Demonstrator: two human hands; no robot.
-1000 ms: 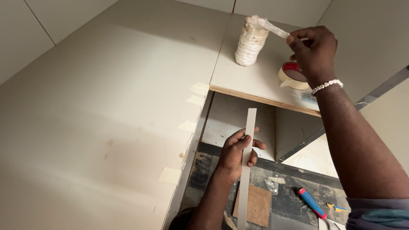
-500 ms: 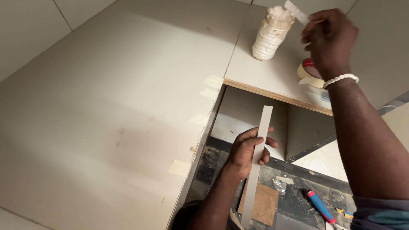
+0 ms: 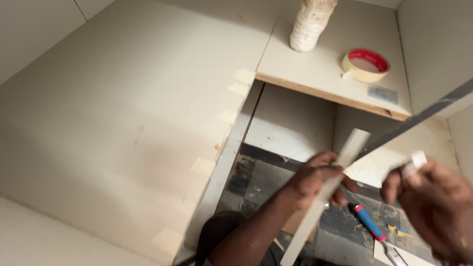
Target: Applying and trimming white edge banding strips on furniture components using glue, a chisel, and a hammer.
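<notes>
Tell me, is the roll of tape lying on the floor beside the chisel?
No, the roll of tape lies on the white board above.

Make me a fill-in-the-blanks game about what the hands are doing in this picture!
1. The left hand holds a long pale ____.
2. The roll of tape has a ____ inside.
3. The tool on the floor has a blue and ____ handle.
4. The right hand pinches something small and ____.

Missing words: strip; red; red; white

My right hand (image 3: 433, 207): blurred, cut by the right and bottom edges, its small white piece (image 3: 418, 160) unidentifiable. Glue bottle (image 3: 311, 22): top cropped. Strip (image 3: 325, 192): lower end out of frame.
</notes>
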